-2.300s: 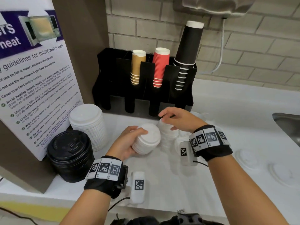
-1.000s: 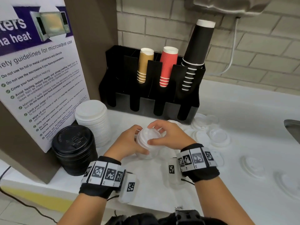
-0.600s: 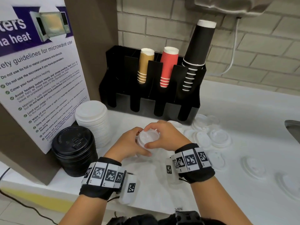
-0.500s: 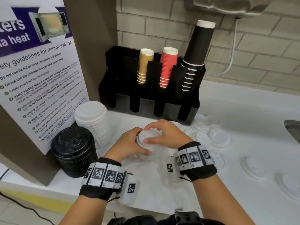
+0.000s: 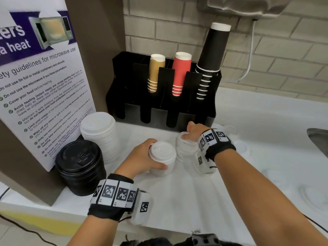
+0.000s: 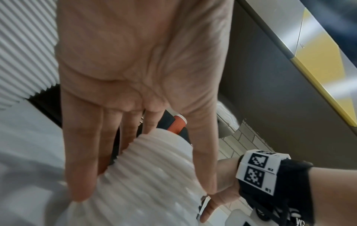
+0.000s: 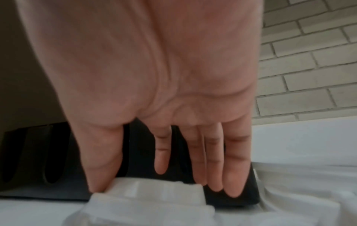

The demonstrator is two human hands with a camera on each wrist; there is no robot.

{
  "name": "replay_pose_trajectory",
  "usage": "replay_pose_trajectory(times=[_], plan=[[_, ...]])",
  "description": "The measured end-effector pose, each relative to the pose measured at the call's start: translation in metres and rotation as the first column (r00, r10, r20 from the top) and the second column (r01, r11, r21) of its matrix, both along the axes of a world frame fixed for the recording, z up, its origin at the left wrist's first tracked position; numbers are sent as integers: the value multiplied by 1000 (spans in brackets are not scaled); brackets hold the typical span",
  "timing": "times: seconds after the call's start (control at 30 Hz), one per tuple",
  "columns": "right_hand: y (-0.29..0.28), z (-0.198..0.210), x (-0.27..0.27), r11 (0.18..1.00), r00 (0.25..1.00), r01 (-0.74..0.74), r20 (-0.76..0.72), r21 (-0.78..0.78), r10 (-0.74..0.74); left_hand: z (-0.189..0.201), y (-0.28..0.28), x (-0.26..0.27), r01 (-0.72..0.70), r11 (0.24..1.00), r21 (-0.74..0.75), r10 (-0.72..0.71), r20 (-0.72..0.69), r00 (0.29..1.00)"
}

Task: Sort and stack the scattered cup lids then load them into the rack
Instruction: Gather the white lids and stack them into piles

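My left hand (image 5: 150, 157) grips a short stack of white cup lids (image 5: 162, 158) from the left side; in the left wrist view my left hand (image 6: 144, 188) has thumb and fingers wrapped round the ribbed lid stack (image 6: 154, 175). Just right of it stands a second white lid stack (image 5: 186, 150). My right hand (image 5: 189, 133) comes down on its top; in the right wrist view my right hand (image 7: 154, 188) has thumb and fingers on opposite sides of the top lid (image 7: 152, 194). The black rack (image 5: 159, 112) stands right behind, holding tan, red and black cups.
A tall stack of larger white lids (image 5: 99, 132) and a stack of black lids (image 5: 79, 166) stand at the left, before a notice board (image 5: 39, 86). Loose white lids (image 5: 243, 148) (image 5: 312, 196) lie scattered on the white counter to the right. A sink edge (image 5: 317, 137) shows far right.
Both hands were together on one lid stack. My right hand has let go and moved right and back onto the second stack; my left hand keeps the first stack, now nearer me.
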State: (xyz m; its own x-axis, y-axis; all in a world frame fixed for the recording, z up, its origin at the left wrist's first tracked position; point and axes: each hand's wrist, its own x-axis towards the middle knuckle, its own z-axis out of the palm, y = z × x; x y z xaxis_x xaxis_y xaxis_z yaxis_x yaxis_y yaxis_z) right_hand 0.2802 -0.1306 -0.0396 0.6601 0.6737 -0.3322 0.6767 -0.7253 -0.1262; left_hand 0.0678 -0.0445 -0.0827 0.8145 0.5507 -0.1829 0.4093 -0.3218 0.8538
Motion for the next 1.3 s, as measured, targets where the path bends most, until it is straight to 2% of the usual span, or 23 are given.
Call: replay_pose_trajectory(times=[0.13, 0.2, 0.27, 0.37, 0.43, 0.5, 0.57, 0.7, 0.97, 1.3], plan=[[1, 0, -1, 999, 998, 0, -58, -37, -2, -1, -1, 0, -4, 1000, 19, 3, 29, 1000], [-3, 7, -1, 1000, 997, -3, -78, 6, 3, -1, -1, 0, -3, 1000, 28, 2, 36, 999], [-11, 16, -3, 988, 987, 8, -161, 154, 17, 0, -2, 0, -2, 999, 43, 1, 38, 999], [-28, 24, -21, 896, 917, 24, -367, 443, 157, 2, -4, 2, -2, 997, 71, -1, 35, 999], [-38, 22, -41, 830, 883, 8, -393, 558, 255, 3, -6, 3, -2, 995, 102, 0, 16, 1000], [-44, 15, -58, 789, 882, -38, -351, 613, 315, 4, -7, 3, -2, 992, 126, 2, 3, 1000], [-45, 8, -69, 776, 889, -82, -307, 625, 341, 5, -8, 3, -2, 989, 146, 2, 1, 1000], [-44, -2, -81, 801, 905, -92, -285, 591, 315, 5, -9, 2, -6, 986, 166, 7, -4, 1000], [-33, 0, -86, 833, 935, -190, -163, 520, 314, 6, -10, 2, -17, 983, 181, 18, -5, 1000], [-32, -3, -85, 849, 926, -231, -159, 475, 341, 9, -10, -2, 2, 984, 177, 2, -23, 1000]])
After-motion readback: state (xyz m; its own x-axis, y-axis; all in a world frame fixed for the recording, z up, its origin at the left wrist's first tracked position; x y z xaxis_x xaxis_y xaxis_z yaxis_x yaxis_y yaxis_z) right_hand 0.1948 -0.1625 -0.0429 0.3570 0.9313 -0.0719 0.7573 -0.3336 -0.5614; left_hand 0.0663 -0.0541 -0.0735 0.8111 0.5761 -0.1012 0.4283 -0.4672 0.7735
